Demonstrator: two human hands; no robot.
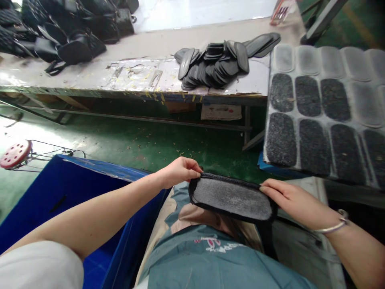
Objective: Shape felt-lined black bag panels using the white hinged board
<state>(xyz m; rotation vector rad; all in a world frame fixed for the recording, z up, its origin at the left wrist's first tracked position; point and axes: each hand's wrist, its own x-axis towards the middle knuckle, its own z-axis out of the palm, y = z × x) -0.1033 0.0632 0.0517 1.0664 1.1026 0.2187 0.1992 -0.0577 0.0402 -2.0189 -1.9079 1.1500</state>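
Observation:
A long panel [233, 198] with rounded ends, a grey fuzzy middle and a raised black fabric rim is held over my lap. My left hand [180, 172] pinches its rim at the upper left corner, thumb and fingers closed. At the other end, my right hand [281, 194] grips the right edge, its thumb along the top. A dark strip of material hangs below the panel's right end. What lies under the panel is partly hidden.
Ahead, a long table [144, 52] bears a pile of dark rounded pieces [210, 66] and a heap of black bags [69, 32]. To the right, a board [296, 116] carries rows of rounded pads. A blue bin [99, 180] stands at left, near a red stool [16, 153].

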